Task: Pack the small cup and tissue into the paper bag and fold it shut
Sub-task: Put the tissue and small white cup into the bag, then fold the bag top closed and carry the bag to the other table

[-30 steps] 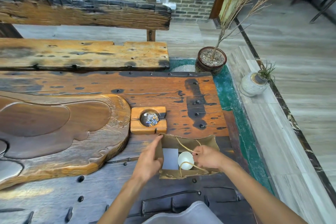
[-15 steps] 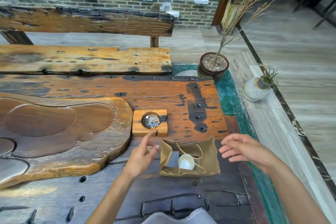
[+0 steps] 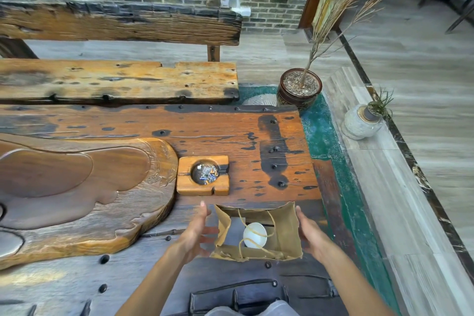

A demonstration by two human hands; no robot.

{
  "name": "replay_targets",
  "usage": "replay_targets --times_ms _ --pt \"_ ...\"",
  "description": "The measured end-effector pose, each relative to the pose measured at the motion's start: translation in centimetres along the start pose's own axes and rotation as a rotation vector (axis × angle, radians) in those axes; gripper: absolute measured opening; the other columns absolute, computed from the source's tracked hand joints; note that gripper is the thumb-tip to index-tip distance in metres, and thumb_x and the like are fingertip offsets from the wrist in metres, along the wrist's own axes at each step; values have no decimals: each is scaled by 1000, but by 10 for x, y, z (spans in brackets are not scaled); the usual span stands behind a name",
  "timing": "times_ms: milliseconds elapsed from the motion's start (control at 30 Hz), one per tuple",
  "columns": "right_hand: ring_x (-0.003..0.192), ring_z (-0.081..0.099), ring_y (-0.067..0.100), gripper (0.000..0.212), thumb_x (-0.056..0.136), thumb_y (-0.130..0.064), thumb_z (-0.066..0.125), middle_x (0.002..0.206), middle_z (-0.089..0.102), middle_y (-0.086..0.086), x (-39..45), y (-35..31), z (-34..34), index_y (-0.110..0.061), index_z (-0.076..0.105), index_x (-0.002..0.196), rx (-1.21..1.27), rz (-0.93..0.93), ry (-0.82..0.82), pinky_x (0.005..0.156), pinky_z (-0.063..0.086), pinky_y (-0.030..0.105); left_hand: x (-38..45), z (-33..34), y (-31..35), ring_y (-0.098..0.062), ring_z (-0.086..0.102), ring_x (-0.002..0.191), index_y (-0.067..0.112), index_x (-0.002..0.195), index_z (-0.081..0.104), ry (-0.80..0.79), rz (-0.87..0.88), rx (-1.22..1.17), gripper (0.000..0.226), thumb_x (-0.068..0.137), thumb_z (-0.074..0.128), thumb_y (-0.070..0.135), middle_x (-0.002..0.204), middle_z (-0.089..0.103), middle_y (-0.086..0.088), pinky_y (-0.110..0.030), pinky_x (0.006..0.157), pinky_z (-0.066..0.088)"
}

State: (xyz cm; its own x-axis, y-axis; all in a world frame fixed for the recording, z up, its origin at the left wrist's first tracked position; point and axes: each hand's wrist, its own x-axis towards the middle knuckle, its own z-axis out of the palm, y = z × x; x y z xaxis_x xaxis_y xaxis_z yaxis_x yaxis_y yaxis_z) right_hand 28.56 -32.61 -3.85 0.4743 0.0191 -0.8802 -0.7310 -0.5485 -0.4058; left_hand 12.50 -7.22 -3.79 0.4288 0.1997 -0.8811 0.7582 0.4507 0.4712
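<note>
On the dark wooden table (image 3: 77,287), standing open at the top: a brown paper bag (image 3: 284,233), crinkly, with string handles flopping inside. Sitting in it, a small round white cup (image 3: 255,235) beside a flat pale tissue (image 3: 236,228). Spreading wide on each side, left hand (image 3: 196,233) and right hand (image 3: 309,235), fingers straight, holding nothing, just beside the bag's walls. Behind, a square wooden ashtray (image 3: 203,176).

We find no legible text, label, brand, number or sign on any surface or object in this view.
</note>
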Motion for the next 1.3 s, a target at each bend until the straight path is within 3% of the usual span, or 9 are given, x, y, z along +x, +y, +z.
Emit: replay_targets --times_ms 167,333,500,733,800,967,1100,1233,1300 --pt "97 72 32 71 86 -78 33 102 76 15 4 -2 17 -25 67 119 -11 23 -10 93 56 50 11 8 -6 -38 58 118 36 142 40 -46 -1 -24 82 80 19 85 123 67 -18 -51 87 55" --pt "103 69 30 93 69 -92 35 101 78 14 1 -5 18 -14 74 101 -6 148 -137 91 51 45 18 7 -4 -37 61 106 26 141 45 -71 2 -66 73 90 25 74 116 70 -20 -39 76 51" --pt "105 70 33 48 85 -55 63 100 77 20 -5 -9 7 -11 68 106 94 79 -213 87 58 51 21 -4 0 -29 54 93 24 133 53 -94 6 -29 54 94 42 59 115 73 -19 -34 71 45" --pt "83 72 29 36 86 -1 68 107 73 26 -1 -7 1 6 59 121 123 -67 -241 62 61 31 14 -12 1 -22 66 89 4 125 58 -118 131 -117 29 97 53 9 102 74 -10 -22 56 56" --pt "86 70 27 38 83 6 70 106 70 24 4 -1 0 7 59 119 109 -120 -215 68 62 31 14 -13 -4 -18 68 81 -4 120 61 -114 162 -121 27 94 57 -1 100 71 -13 -20 61 59" --pt "110 65 24 31 76 1 78 116 70 17 2 12 1 -8 73 105 -128 -257 -185 107 47 41 14 -11 -20 -21 65 91 0 101 72 -92 230 -50 26 85 60 -15 97 69 -14 -22 77 53" --pt "97 64 8 24 79 -6 78 103 72 0 -11 16 7 -17 75 101 -298 -393 -78 95 49 27 19 -8 -35 -23 57 93 11 97 75 -3 278 57 35 78 65 -17 99 62 -16 -26 81 48" --pt "100 67 10 21 81 -23 77 103 73 -7 -13 19 10 -42 69 85 -511 -544 34 97 51 32 19 0 -38 -19 56 86 20 93 74 80 361 217 29 81 72 -6 87 60 -4 -21 76 47" --pt "110 61 12 19 84 -30 74 109 66 -9 -12 18 10 -47 66 84 -660 -609 100 98 48 34 21 1 -36 -17 59 99 27 91 74 181 463 416 26 79 77 4 104 61 0 -24 87 48"
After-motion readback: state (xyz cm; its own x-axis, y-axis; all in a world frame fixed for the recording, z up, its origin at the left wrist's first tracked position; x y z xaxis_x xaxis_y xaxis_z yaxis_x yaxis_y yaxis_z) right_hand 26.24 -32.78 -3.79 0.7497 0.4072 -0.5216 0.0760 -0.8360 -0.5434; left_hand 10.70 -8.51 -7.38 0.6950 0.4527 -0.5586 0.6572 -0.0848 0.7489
